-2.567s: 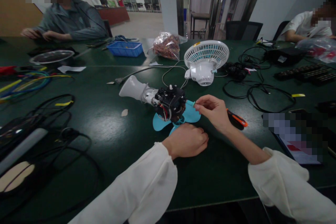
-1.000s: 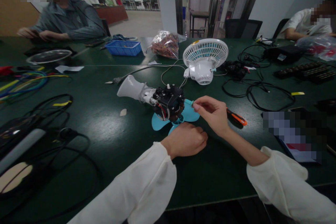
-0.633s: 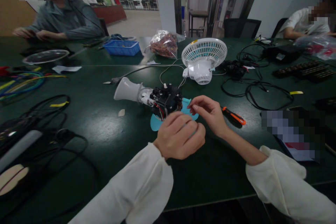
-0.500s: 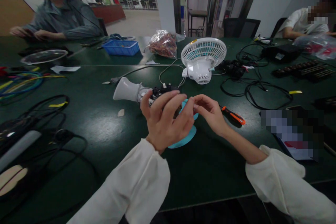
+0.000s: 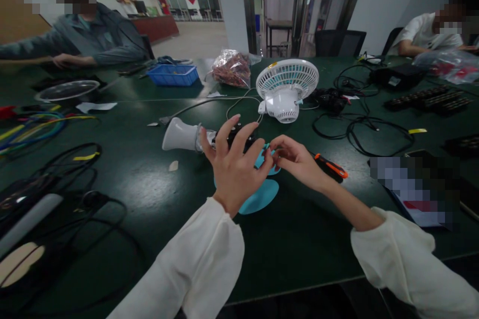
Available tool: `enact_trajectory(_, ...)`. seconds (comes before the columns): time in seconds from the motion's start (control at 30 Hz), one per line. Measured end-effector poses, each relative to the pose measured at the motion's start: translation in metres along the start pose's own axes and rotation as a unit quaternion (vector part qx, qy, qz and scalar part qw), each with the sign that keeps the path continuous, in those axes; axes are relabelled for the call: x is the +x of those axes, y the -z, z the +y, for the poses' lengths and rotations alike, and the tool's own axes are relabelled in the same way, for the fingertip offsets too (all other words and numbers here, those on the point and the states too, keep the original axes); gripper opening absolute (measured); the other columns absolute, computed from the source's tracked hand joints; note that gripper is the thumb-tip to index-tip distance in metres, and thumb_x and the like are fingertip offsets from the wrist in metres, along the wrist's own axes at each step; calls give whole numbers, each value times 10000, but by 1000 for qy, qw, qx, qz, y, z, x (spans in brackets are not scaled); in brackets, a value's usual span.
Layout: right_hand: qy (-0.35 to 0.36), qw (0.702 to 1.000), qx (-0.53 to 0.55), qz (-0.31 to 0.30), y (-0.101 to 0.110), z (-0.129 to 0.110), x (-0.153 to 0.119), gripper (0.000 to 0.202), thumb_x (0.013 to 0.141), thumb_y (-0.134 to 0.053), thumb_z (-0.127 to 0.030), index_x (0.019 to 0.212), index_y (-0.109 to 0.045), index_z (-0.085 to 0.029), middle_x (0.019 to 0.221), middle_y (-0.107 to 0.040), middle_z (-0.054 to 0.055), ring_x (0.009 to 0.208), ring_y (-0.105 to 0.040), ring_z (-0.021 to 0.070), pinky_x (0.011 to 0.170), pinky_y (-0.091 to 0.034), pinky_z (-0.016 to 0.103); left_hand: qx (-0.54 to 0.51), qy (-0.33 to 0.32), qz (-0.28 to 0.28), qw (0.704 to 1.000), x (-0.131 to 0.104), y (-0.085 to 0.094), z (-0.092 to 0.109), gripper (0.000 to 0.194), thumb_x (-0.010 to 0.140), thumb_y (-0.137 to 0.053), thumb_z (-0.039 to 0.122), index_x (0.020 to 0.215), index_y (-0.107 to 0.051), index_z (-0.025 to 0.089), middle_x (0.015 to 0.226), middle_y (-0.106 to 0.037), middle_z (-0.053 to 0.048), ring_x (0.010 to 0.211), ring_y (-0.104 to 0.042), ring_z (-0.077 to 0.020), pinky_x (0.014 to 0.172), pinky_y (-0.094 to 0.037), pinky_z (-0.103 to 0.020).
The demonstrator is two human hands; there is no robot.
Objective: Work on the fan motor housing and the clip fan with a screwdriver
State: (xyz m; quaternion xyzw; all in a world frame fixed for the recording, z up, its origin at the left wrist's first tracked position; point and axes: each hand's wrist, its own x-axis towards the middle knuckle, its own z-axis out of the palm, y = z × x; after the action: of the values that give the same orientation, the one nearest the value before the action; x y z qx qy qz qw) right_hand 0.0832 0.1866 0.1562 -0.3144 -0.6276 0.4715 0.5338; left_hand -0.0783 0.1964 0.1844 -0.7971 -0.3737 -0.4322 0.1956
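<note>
Over the blue fan blade (image 5: 260,198) is my left hand (image 5: 237,167), its outer fingers spread and its thumb and forefinger closed at a blade edge. Right beside it my right hand (image 5: 297,162) pinches with bent fingers near the same edge; whatever lies between its fingertips is hidden. Behind my left hand, a black mechanism (image 5: 245,134) is partly covered. A white flared base (image 5: 181,134) lies on its side to the left, by the mechanism. A screwdriver (image 5: 331,166) with an orange and black handle rests just right of my right hand.
A white caged fan head (image 5: 286,92) sits farther back. A blue basket (image 5: 172,75) and a bag of reddish parts (image 5: 231,69) stand behind. Black cables (image 5: 355,132) lie right, coloured wires (image 5: 41,127) left. Other people sit across the table.
My left hand's fingers have spread and lifted, showing more of the blue blade. My right hand stays pinched close by. The person at left has stretched out an arm.
</note>
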Motion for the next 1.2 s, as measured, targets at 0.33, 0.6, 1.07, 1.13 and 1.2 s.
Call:
enact_trajectory(0.33,-85,831,-549,-34,76,-27,-30,432,832,-582,-254,1257,-516,-213,1193,-578,109,1094,-569,284,930,-454,425,4,22,-7,1000,1,-1,-1,89,780,-628,273,861,-658,254,1202,-604,-30,1303,-403,-313,1133,-178,-577)
enact_trajectory(0.6,-275,714,-640,-74,102,-21,-57,169,875,-508,-296,903,-604,-159,922,-611,127,835,-623,257,694,-443,340,-15,11,2,1000,2,-1,-2,138,771,-638,235,900,-672,270,1179,-612,-30,1319,-390,-319,1097,-278,-552)
enact_trajectory(1.07,-132,954,-251,97,77,-70,-61,210,896,-540,-378,859,-632,-192,640,-499,-34,511,-424,81,457,-308,215,-32,1,2,999,1,-1,-2,156,751,-640,193,888,-683,254,1097,-631,-44,1321,-375,-340,1063,-318,-552)
enact_trajectory(1.13,-148,942,-284,98,77,-68,-61,216,881,-564,-376,813,-643,-186,614,-497,-35,500,-405,77,448,-274,217,-25,-1,4,1000,1,-2,-2,161,747,-646,189,889,-685,252,1081,-640,-45,1320,-377,-336,1064,-323,-549)
enact_trajectory(1.2,-158,934,-308,87,75,-67,-61,232,873,-573,-380,782,-650,-181,597,-498,-35,489,-388,74,444,-249,223,-20,-3,6,1000,1,-2,-2,161,748,-650,192,894,-685,250,1066,-649,-47,1318,-380,-326,1070,-327,-544)
